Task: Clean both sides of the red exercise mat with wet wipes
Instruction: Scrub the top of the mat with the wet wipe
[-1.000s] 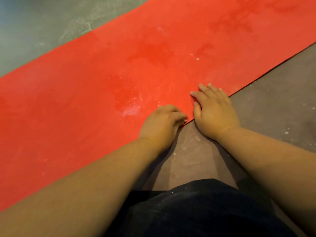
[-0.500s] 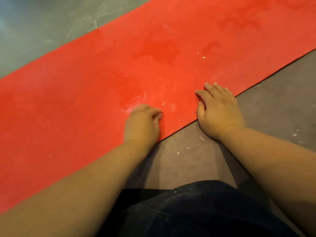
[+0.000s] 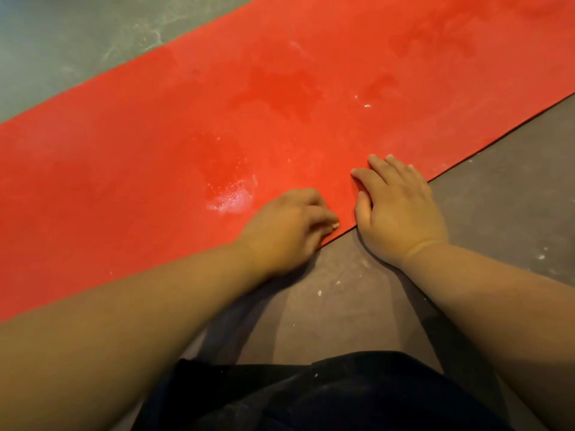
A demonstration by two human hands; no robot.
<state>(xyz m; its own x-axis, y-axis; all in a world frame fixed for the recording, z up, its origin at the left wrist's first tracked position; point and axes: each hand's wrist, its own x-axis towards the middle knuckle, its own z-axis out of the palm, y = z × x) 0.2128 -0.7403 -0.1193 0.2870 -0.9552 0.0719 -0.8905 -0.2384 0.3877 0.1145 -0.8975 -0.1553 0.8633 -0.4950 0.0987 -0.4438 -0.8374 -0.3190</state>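
The red exercise mat (image 3: 280,98) lies flat on the floor and runs diagonally from lower left to upper right. My left hand (image 3: 286,228) is curled into a loose fist, pressed on the mat right at its near edge. A pale sliver shows at its fingertips, and the palm hides whatever is under it. No wet wipe is plainly visible. My right hand (image 3: 398,209) lies flat with fingers spread, fingertips on the mat and the heel on the floor. A wet, foamy patch (image 3: 231,199) glistens just left of my left hand.
Grey-brown floor (image 3: 497,197) with white specks lies on the near side of the mat, and greenish-grey floor (image 3: 62,42) on the far side. My dark-clothed lap (image 3: 311,396) fills the bottom. Darker damp blotches (image 3: 286,91) mark the mat's middle.
My left hand slid left onto the mat half a second ago and has now come back right to the mat's near edge. My right hand has stayed pressed in place.
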